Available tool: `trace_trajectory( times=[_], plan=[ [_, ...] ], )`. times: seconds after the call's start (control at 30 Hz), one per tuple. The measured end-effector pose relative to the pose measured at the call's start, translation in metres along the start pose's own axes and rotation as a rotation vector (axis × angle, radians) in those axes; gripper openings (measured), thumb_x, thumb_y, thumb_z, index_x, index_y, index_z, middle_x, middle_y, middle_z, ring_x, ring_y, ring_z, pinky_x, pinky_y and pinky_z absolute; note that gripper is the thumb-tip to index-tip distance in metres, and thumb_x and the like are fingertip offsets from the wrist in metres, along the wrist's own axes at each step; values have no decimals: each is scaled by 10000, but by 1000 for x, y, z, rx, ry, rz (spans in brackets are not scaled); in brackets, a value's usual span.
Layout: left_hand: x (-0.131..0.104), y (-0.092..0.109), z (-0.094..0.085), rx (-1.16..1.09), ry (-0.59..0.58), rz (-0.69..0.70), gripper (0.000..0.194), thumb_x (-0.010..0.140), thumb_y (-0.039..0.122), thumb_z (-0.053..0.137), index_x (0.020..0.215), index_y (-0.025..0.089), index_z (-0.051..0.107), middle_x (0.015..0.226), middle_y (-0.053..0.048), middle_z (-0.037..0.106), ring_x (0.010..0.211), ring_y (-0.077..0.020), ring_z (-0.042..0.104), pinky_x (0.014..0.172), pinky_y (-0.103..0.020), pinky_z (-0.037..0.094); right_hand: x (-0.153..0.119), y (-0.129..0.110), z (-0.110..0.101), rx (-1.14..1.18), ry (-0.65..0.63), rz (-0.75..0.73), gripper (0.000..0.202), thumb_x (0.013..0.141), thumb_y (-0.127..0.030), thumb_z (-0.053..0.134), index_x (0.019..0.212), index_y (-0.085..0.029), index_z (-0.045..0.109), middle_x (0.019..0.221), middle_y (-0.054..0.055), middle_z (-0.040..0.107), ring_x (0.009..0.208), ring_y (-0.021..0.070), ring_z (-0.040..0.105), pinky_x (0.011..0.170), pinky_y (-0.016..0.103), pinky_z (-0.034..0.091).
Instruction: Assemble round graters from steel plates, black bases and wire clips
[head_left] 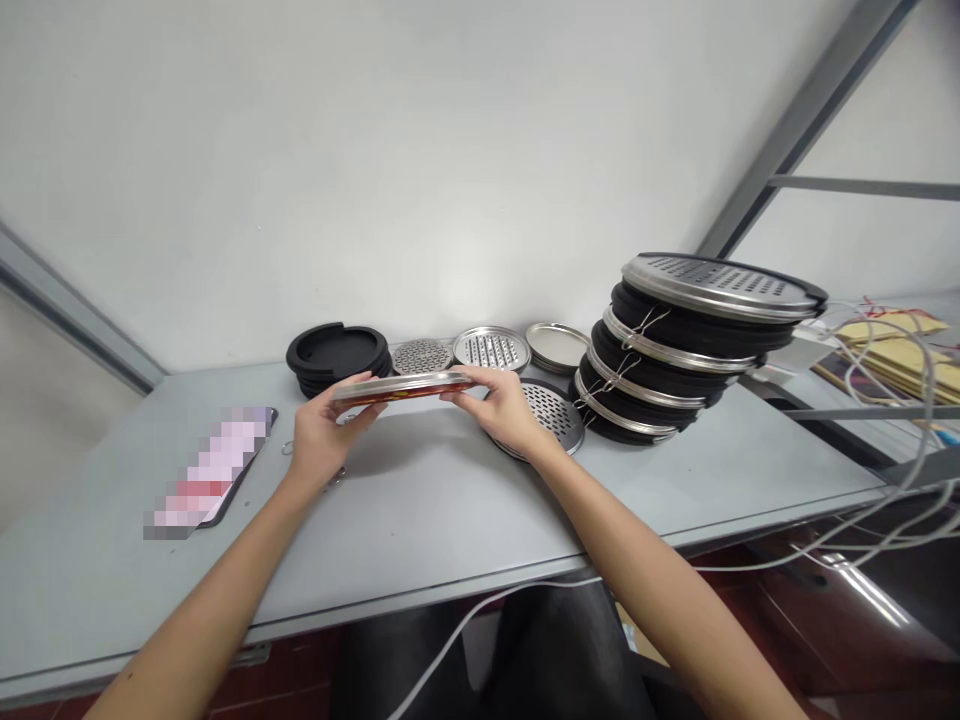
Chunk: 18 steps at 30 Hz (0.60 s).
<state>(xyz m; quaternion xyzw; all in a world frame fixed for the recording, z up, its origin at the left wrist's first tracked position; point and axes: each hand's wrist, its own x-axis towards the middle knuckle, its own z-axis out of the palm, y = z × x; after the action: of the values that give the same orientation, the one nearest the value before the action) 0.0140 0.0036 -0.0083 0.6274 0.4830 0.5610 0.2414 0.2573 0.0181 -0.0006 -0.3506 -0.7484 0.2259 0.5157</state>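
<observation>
Raised a little above the grey table, a round metal disc [405, 386] is seen nearly edge-on, with red and yellow on its underside. My left hand [321, 432] pinches its left edge, and my right hand [501, 405] grips the right edge. Behind it lie a perforated grater disc [422, 357], a slotted grater disc [492, 350] and plain metal discs [557, 346]. Another grater disc [553, 415] rests on the table just beyond my right hand. Black ring-shaped holders [337, 352] are stacked behind my left hand.
At the right leans a tall stack of black holders with metal discs [667, 360], wire loops hanging from its side. A phone [217, 465] lies on the table [420, 530] at the left. White cables [926, 400] and yellow packets [892, 350] are at far right.
</observation>
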Motion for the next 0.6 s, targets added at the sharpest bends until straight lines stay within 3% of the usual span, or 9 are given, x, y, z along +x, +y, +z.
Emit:
trace_trajectory(
  times=[0.1, 0.23, 0.43, 0.6],
  plan=[
    [-1, -2, 0, 68, 8, 88, 545, 736, 333, 773, 1237, 181, 625, 1161, -102, 703, 1037, -271, 683, 960, -443, 535, -3, 2, -2, -153, 43, -87, 166, 860, -285, 658, 995, -213, 721, 977, 42, 752, 878, 196, 692, 818, 305, 513],
    [-1, -4, -2, 204, 45, 262, 583, 750, 285, 757, 1295, 198, 567, 1244, -97, 654, 1125, -263, 636, 986, -431, 517, -5, 8, -4, -371, 53, -211, 186, 894, -258, 620, 1060, -226, 699, 1049, 52, 744, 911, 204, 697, 821, 317, 511],
    [-5, -2, -1, 422, -52, 524, 454, 818, 287, 705, 1253, 219, 594, 1232, -77, 652, 1123, -251, 624, 1000, -415, 498, -3, 9, -4, -445, 69, -307, 196, 907, -233, 600, 1076, -227, 698, 1055, 68, 741, 939, 211, 679, 845, 349, 510],
    [-10, -1, 1, 401, -140, 545, 383, 863, 278, 662, 1239, 234, 606, 1188, -76, 665, 1089, -235, 637, 973, -387, 508, -1, 8, -3, -425, 29, -341, 208, 901, -237, 601, 1084, -253, 698, 1057, 65, 732, 982, 230, 636, 895, 411, 505]
  ],
)
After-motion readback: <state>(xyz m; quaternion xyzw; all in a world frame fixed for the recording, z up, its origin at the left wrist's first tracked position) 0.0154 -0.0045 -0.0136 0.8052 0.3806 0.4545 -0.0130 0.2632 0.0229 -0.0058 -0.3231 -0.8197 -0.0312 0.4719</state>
